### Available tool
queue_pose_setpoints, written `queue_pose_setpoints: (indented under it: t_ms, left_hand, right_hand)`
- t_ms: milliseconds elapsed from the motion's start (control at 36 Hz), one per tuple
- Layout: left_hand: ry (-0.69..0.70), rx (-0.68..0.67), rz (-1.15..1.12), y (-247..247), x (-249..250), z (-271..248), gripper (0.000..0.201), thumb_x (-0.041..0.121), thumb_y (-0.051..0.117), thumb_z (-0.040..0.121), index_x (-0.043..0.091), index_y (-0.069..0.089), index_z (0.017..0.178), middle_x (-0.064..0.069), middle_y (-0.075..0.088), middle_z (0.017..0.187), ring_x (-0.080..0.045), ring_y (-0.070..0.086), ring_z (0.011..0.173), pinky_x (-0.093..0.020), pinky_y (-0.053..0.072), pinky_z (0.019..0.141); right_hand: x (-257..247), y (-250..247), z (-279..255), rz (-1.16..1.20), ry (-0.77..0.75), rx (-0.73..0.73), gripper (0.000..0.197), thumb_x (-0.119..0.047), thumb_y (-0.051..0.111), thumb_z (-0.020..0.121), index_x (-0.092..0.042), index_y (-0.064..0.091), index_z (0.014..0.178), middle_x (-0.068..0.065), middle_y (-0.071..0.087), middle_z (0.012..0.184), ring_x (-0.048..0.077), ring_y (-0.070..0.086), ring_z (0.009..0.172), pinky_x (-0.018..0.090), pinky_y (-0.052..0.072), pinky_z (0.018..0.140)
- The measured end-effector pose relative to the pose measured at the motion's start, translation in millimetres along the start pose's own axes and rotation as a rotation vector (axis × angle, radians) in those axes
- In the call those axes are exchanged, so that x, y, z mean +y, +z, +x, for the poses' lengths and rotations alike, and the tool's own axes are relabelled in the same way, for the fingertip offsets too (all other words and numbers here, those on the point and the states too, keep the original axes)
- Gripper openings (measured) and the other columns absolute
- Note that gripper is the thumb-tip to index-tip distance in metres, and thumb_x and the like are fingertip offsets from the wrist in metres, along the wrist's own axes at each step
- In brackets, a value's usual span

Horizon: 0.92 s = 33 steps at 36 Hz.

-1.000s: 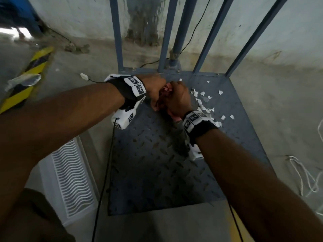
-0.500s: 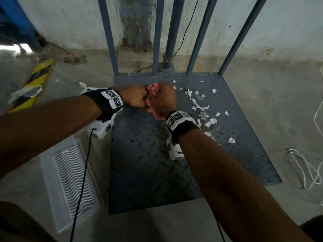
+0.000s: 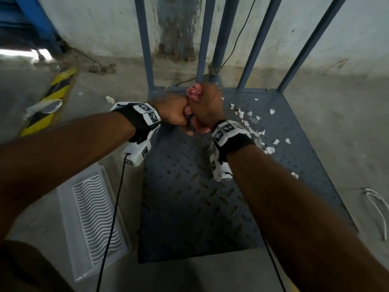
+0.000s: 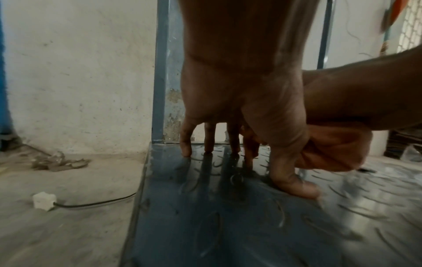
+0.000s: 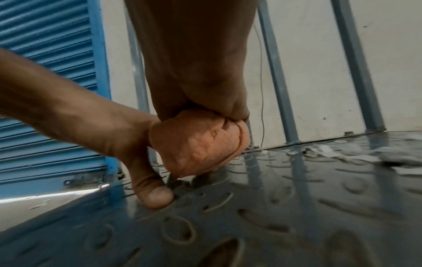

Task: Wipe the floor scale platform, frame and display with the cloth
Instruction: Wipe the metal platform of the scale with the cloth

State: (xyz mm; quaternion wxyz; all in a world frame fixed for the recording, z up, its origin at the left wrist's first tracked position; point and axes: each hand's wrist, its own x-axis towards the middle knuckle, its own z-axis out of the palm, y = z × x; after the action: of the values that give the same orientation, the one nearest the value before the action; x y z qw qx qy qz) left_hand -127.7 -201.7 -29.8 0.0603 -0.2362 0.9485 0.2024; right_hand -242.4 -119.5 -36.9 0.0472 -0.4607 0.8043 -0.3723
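Note:
The floor scale's grey tread-plate platform lies in front of me, with blue frame bars rising at its back edge. My right hand grips a bunched pink cloth just above the back of the platform; the right wrist view shows the cloth wadded in the fist. My left hand is against the right one. In the left wrist view its straight fingers and thumb touch the plate. No display is in view.
Several white paper scraps litter the platform's back right. A clear ribbed plastic tray lies on the concrete floor to the left, and a black cable runs past it. White cables lie at the right, a yellow-black strip at the far left.
Both hands have stayed together and shifted toward the back rail. More of the pink cloth now shows above my right fist.

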Motion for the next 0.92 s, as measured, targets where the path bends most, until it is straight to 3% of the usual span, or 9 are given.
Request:
queue_pose_setpoints:
  t_ms: [83, 194, 278, 389, 472, 583, 722, 833, 917]
  left_hand:
    - [-0.031, 0.034, -0.037, -2.1, 4.8, -2.4, 0.041, 0.037, 0.095, 0.059, 0.031, 0.069, 0.091, 0.009, 0.066, 0.091, -0.014, 0.060, 0.085, -0.022, 0.040, 0.077]
    - [-0.113, 0.000, -0.021, -1.8, 7.2, -4.9, 0.052, 0.050, 0.093, 0.056, 0.024, 0.075, 0.097, 0.005, 0.070, 0.107, -0.020, 0.066, 0.099, -0.031, 0.050, 0.087]
    - [-0.134, -0.007, -0.008, -8.7, 13.9, -6.9, 0.079, 0.060, 0.090, 0.051, 0.024, 0.072, 0.119, 0.002, 0.068, 0.117, -0.023, 0.064, 0.108, -0.040, 0.052, 0.097]
    - [-0.170, -0.065, -0.013, -17.4, 27.4, -6.3, 0.083, 0.050, 0.094, 0.045, 0.019, 0.071, 0.119, 0.001, 0.071, 0.111, -0.023, 0.067, 0.097, -0.041, 0.057, 0.088]
    - [-0.155, -0.042, 0.013, -15.0, 30.9, 7.1, 0.087, 0.054, 0.091, 0.024, 0.023, 0.070, 0.102, 0.002, 0.070, 0.098, -0.025, 0.068, 0.086, -0.039, 0.059, 0.077]
    - [-0.192, -0.035, 0.047, -19.7, 35.2, 11.3, 0.050, 0.034, 0.098, 0.050, 0.018, 0.060, 0.077, -0.001, 0.062, 0.077, -0.025, 0.063, 0.076, -0.031, 0.047, 0.068]
    - [-0.182, -0.014, 0.124, -24.6, 35.9, 23.8, 0.069, 0.046, 0.100, 0.033, 0.019, 0.069, 0.088, -0.001, 0.068, 0.083, -0.025, 0.065, 0.076, -0.035, 0.055, 0.072]
    - [-0.187, -0.027, 0.107, -21.7, 42.4, 22.3, 0.054, 0.027, 0.100, 0.047, 0.017, 0.052, 0.068, -0.005, 0.057, 0.070, -0.028, 0.058, 0.070, -0.037, 0.052, 0.069]
    - [-0.187, -0.039, 0.133, -18.2, 47.6, 22.0, 0.063, 0.028, 0.100, 0.044, 0.011, 0.058, 0.089, -0.011, 0.064, 0.087, -0.029, 0.063, 0.076, -0.040, 0.054, 0.067]
  right_hand:
    - [1.0, 7.5, 1.7, 0.010, 0.016, 0.002, 0.024, -0.024, 0.068, 0.081, -0.007, 0.068, 0.097, 0.015, 0.071, 0.098, 0.035, 0.067, 0.094, 0.041, 0.056, 0.080]
    - [34.5, 6.9, -3.7, -0.048, 0.059, -0.008, 0.034, -0.044, 0.070, 0.081, -0.013, 0.070, 0.095, 0.012, 0.072, 0.095, 0.033, 0.068, 0.091, 0.039, 0.055, 0.074]
    - [60.2, -6.2, -0.2, -0.107, 0.079, 0.049, 0.029, -0.035, 0.069, 0.085, -0.010, 0.070, 0.100, 0.018, 0.070, 0.101, 0.039, 0.066, 0.094, 0.042, 0.053, 0.077]
    - [74.4, -28.4, 12.0, -0.151, 0.194, 0.081, 0.025, -0.031, 0.063, 0.086, -0.009, 0.069, 0.096, 0.015, 0.071, 0.097, 0.035, 0.068, 0.091, 0.041, 0.056, 0.077]
    - [61.5, -28.5, 18.0, -0.120, 0.205, 0.110, 0.026, -0.029, 0.066, 0.079, -0.010, 0.070, 0.097, 0.010, 0.072, 0.094, 0.026, 0.069, 0.086, 0.038, 0.059, 0.073]
    - [28.9, -14.9, 26.8, -0.068, 0.065, 0.035, 0.021, -0.028, 0.066, 0.082, -0.011, 0.071, 0.092, 0.005, 0.071, 0.089, 0.022, 0.067, 0.082, 0.027, 0.049, 0.069]
    - [34.0, 5.8, 31.7, -0.106, 0.071, -0.050, 0.028, -0.032, 0.065, 0.085, -0.010, 0.068, 0.102, 0.011, 0.071, 0.101, 0.025, 0.069, 0.095, 0.030, 0.051, 0.076]
    - [50.2, -1.6, 27.2, -0.140, 0.074, -0.022, 0.039, -0.037, 0.066, 0.082, -0.008, 0.070, 0.108, 0.017, 0.071, 0.107, 0.035, 0.067, 0.100, 0.040, 0.054, 0.082]
    - [71.4, -20.8, 32.0, -0.207, 0.139, 0.029, 0.035, -0.041, 0.070, 0.080, -0.010, 0.071, 0.097, 0.015, 0.072, 0.098, 0.036, 0.068, 0.091, 0.037, 0.053, 0.073]
